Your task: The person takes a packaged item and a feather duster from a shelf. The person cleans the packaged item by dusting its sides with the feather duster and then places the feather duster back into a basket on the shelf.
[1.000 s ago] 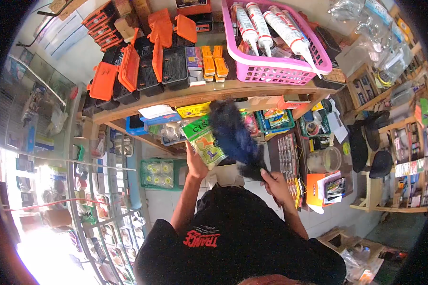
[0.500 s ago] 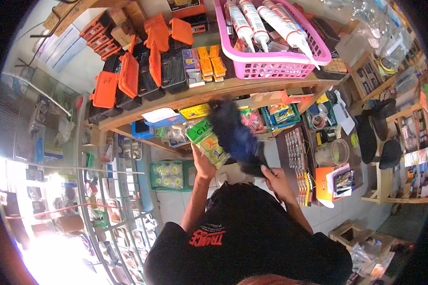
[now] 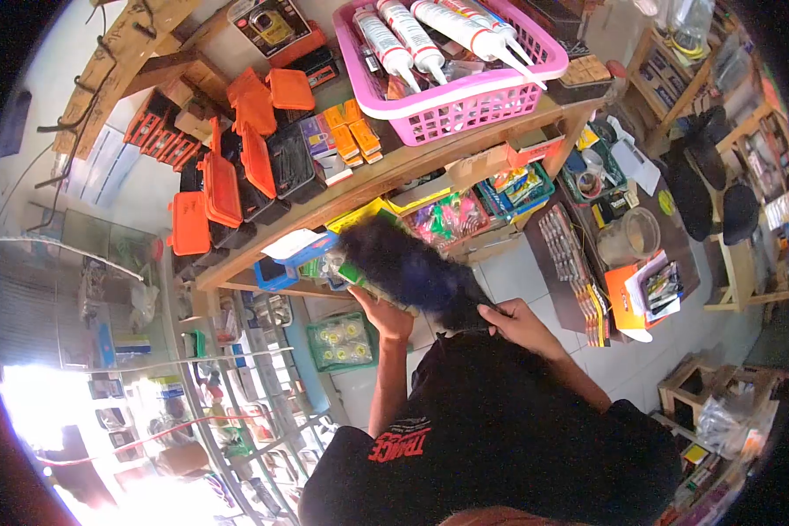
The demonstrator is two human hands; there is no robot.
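1. A dark blue-black feather duster [image 3: 412, 267] is gripped at its handle end by the right hand [image 3: 515, 321], fingers closed around it, so the plumes lie over the goods.
2. A green printed plastic packet [image 3: 352, 273] is held up by the left hand [image 3: 386, 317], just under the wooden shelf [image 3: 386, 171], probably so its face is reached by the plumes.
3. A pink plastic basket [image 3: 451, 101] of sealant tubes stands above on the shelf, apart from both hands.

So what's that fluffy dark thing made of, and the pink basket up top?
The feather duster in the right hand looks like soft dark feathers or synthetic fibres; its shaggy, blurred edges suggest that, but which one is unclear. The pink basket looks like glossy moulded plastic, judging by its even lattice walls and smooth, shiny rim.
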